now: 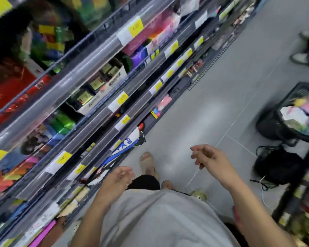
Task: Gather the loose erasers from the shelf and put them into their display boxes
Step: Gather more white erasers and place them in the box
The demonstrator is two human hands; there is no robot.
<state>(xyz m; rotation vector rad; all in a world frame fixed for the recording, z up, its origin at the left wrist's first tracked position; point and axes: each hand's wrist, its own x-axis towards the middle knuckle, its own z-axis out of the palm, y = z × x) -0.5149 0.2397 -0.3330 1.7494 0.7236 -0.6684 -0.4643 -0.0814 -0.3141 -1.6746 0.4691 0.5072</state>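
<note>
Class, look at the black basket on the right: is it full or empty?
Full: the basket holds a heap of pink, yellow and white items up to its rim; blur hides what they are.

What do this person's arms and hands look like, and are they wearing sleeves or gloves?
Both arms are bare, with no sleeves over the forearms. The left hand and right hand wear no gloves. The person wears a light grey shirt.

A grey tiled floor runs through the view. Left of it stand long store shelves with yellow price tags along their edges and blurred, colourful packets behind them. On the floor's right side sits a black basket full of mixed goods, with a black bag just below it. Someone's shoes show at the floor's far right.
</note>
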